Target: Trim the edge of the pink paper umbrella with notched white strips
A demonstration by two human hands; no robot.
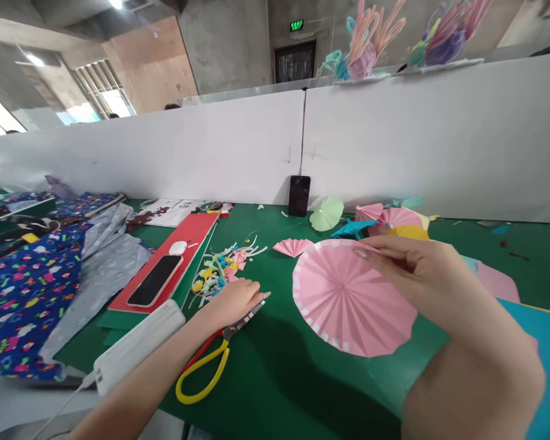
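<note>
My right hand (412, 263) pinches the upper right rim of a round pink pleated paper fan (348, 293) between thumb and fingers, holding it tilted above the table. Small white pieces, like bits of tape, line the fan's left and lower edge. My left hand (241, 299) is closed, its fingertips together at the blade tips of a pair of scissors (229, 333) with red and yellow handles. Small white pieces stick to the blades. Whether the fingertips hold one of them is too small to tell.
Colourful paper scraps (220, 272) lie behind my left hand. Left are a phone (156, 281) on a red folder (192, 235), a white power bank (140, 345) and patterned cloth (32, 299). Folded paper pieces, including a green fan (326, 214), lie behind the pink one. A white partition (211, 153) bounds the table.
</note>
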